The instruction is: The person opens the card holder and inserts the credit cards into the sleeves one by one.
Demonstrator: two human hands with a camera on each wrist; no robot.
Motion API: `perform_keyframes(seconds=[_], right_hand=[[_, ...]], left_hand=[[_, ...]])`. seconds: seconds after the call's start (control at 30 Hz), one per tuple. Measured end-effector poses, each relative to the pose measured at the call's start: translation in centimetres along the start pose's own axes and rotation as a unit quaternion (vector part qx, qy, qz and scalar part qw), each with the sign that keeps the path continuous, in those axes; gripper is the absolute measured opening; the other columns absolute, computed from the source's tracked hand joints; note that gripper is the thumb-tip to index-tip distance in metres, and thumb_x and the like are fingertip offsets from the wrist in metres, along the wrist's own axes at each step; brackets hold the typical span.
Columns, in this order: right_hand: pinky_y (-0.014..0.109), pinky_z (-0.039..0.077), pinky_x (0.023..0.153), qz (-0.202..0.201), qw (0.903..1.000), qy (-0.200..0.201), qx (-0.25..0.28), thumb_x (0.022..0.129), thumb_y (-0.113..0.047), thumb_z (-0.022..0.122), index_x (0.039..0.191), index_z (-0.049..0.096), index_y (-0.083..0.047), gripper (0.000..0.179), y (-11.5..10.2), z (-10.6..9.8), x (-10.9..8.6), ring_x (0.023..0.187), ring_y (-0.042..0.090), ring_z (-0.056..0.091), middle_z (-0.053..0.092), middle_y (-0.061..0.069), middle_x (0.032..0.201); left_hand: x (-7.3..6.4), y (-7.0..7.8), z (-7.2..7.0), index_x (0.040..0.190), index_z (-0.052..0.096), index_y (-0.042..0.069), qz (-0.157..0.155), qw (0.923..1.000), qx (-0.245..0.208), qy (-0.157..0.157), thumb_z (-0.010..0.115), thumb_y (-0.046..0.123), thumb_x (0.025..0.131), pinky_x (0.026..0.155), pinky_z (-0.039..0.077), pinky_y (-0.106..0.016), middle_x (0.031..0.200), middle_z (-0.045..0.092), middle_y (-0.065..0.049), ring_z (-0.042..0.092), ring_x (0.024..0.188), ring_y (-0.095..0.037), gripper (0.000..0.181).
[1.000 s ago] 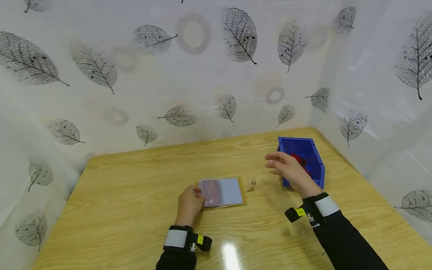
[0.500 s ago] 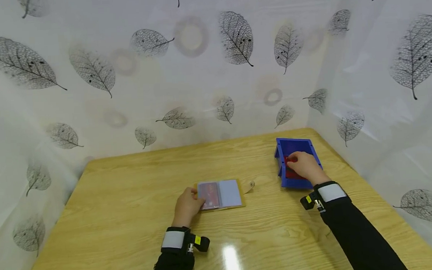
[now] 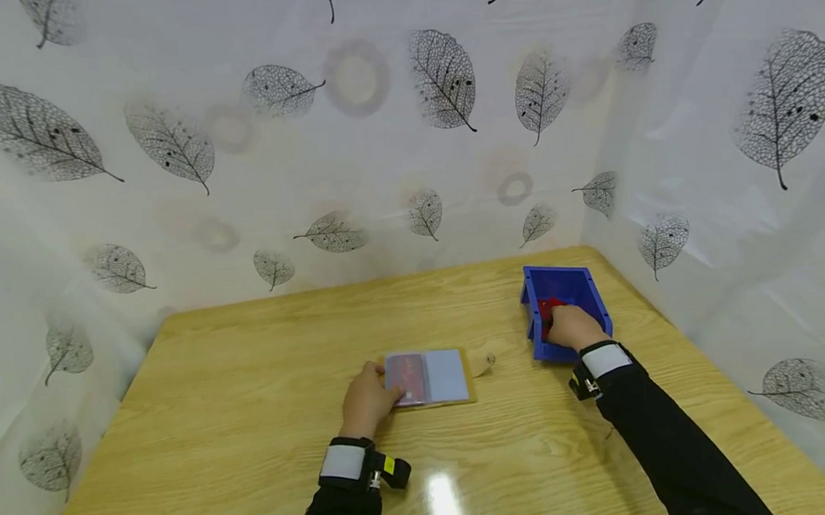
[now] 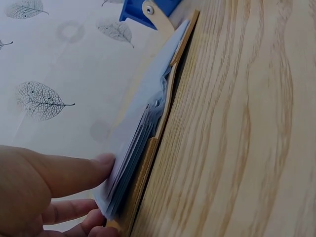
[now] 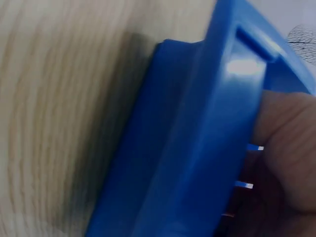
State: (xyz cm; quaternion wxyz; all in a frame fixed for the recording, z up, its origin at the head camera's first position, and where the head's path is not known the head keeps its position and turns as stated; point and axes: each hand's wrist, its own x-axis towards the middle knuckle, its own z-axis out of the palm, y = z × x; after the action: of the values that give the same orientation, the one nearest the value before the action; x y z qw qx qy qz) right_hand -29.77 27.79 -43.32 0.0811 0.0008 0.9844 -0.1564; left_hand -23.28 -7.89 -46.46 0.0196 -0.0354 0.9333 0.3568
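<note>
A card holder [image 3: 444, 376] with clear plastic sleeves and a tan cover lies unfolded on the table. A reddish card [image 3: 408, 376] shows through its left sleeve; the right page looks pale. My left hand [image 3: 367, 400] grips the holder's left edge, thumb on top of the stacked sleeves [image 4: 131, 153] and fingers curled at the edge. At the right, my right hand [image 3: 573, 328] reaches down into a blue bin [image 3: 566, 280], at a red item [image 3: 546, 306]. Its fingertips are hidden, and the right wrist view shows mostly the bin's wall [image 5: 197, 148].
A tan snap strap [image 3: 486, 364] sticks out from the holder's right side. The wooden table [image 3: 250, 359] ends at a white curtain [image 3: 379, 158] with a leaf print, which rises behind it and along both sides.
My right hand has moved from beside the bin's left rim to down inside it. My left hand and the holder have shifted slightly right. The head view has tilted a little.
</note>
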Motion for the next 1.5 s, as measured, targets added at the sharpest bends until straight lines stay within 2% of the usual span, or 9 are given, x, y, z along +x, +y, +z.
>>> perform_keyframes(seconds=[0.23, 0.57, 0.77, 0.9, 1.0, 1.13, 1.2, 1.33, 1.5], right_hand=[[0.041, 0.043, 0.062, 0.0, 0.9996, 0.023, -0.018, 0.08, -0.005, 0.061, 0.083, 0.061, 0.004, 0.01, 0.1, 0.2, 0.1, 0.069, 0.03, 0.052, 0.057, 0.019, 0.081], [0.048, 0.047, 0.073, -0.01, 0.9989, 0.039, -0.024, 0.082, -0.011, 0.071, 0.096, 0.065, 0.011, 0.027, 0.5, 0.3, 0.0, 0.078, 0.034, 0.055, 0.059, 0.025, 0.09], [0.049, 0.048, 0.077, -0.013, 0.998, 0.061, -0.01, 0.083, -0.018, 0.075, 0.113, 0.06, 0.014, 0.047, 0.6, -0.6, 0.0, 0.089, 0.038, 0.059, 0.061, 0.028, 0.099], [0.056, 0.048, 0.081, 0.015, 0.9928, 0.119, -0.005, 0.086, -0.026, 0.073, 0.124, 0.052, 0.016, 0.061, 0.1, -1.6, -0.3, 0.099, 0.047, 0.056, 0.054, 0.035, 0.112], [0.059, 0.048, 0.081, 0.026, 0.9829, 0.182, 0.011, 0.087, -0.031, 0.072, 0.127, 0.05, 0.016, 0.066, -0.7, -2.5, -0.8, 0.102, 0.051, 0.055, 0.053, 0.036, 0.115], [0.056, 0.049, 0.08, -0.011, 0.9734, 0.222, 0.054, 0.088, -0.033, 0.07, 0.129, 0.051, 0.013, 0.064, -2.8, -3.5, -1.6, 0.1, 0.047, 0.056, 0.057, 0.033, 0.114], [0.053, 0.05, 0.079, -0.045, 0.9729, 0.218, 0.063, 0.089, -0.035, 0.069, 0.131, 0.052, 0.01, 0.064, -4.2, -3.6, -2.1, 0.099, 0.044, 0.058, 0.058, 0.031, 0.116], [0.046, 0.051, 0.073, -0.11, 0.9767, 0.175, 0.058, 0.088, -0.037, 0.071, 0.134, 0.053, 0.004, 0.064, -7.3, -3.0, -3.0, 0.096, 0.038, 0.059, 0.059, 0.026, 0.118], [0.039, 0.051, 0.071, -0.151, 0.9821, 0.107, 0.034, 0.085, -0.036, 0.075, 0.131, 0.058, 0.001, 0.061, -10.6, -0.4, -3.6, 0.091, 0.028, 0.059, 0.061, 0.019, 0.112]], left_hand=[[0.0, 0.1, 0.4, 0.114, 0.058, -0.004, -0.006, 1.0, 0.0, 0.005, 0.081, 0.021, 0.079, 0.067, 0.047, -0.041, 0.085, 0.063, -0.012, 0.058, 0.076, -0.025, 0.049], [0.0, -0.1, 0.6, 0.115, 0.058, -0.004, 0.0, 1.0, -0.001, 0.008, 0.081, 0.021, 0.079, 0.073, 0.049, -0.044, 0.092, 0.066, -0.015, 0.062, 0.083, -0.028, 0.05], [0.0, 0.0, 0.6, 0.117, 0.058, -0.004, -0.011, 0.9999, 0.0, 0.001, 0.08, 0.021, 0.08, 0.071, 0.048, -0.042, 0.09, 0.065, -0.014, 0.059, 0.081, -0.026, 0.05], [0.0, 0.0, 0.7, 0.117, 0.057, -0.004, -0.013, 0.9999, -0.001, 0.002, 0.08, 0.021, 0.08, 0.07, 0.047, -0.041, 0.09, 0.064, -0.013, 0.059, 0.079, -0.025, 0.05], [0.0, 0.1, 0.7, 0.117, 0.058, -0.003, -0.012, 0.9999, 0.002, 0.005, 0.08, 0.022, 0.08, 0.07, 0.047, -0.041, 0.089, 0.064, -0.013, 0.059, 0.079, -0.025, 0.05], [-0.1, 0.1, 0.8, 0.118, 0.058, -0.002, -0.012, 0.9999, 0.007, 0.008, 0.08, 0.024, 0.079, 0.07, 0.048, -0.042, 0.089, 0.065, -0.013, 0.06, 0.08, -0.026, 0.051], [-0.1, 0.1, 0.8, 0.118, 0.058, -0.002, -0.012, 0.9999, 0.006, 0.008, 0.08, 0.023, 0.079, 0.071, 0.048, -0.043, 0.09, 0.065, -0.013, 0.061, 0.081, -0.027, 0.051], [-0.3, 0.3, 0.9, 0.117, 0.059, -0.003, -0.012, 0.9999, 0.004, 0.011, 0.081, 0.023, 0.079, 0.07, 0.048, -0.042, 0.09, 0.065, -0.013, 0.061, 0.08, -0.026, 0.051], [-0.3, 0.5, 0.9, 0.117, 0.058, -0.003, -0.015, 0.9998, 0.002, 0.012, 0.08, 0.023, 0.079, 0.07, 0.047, -0.042, 0.088, 0.064, -0.013, 0.059, 0.078, -0.025, 0.05]])
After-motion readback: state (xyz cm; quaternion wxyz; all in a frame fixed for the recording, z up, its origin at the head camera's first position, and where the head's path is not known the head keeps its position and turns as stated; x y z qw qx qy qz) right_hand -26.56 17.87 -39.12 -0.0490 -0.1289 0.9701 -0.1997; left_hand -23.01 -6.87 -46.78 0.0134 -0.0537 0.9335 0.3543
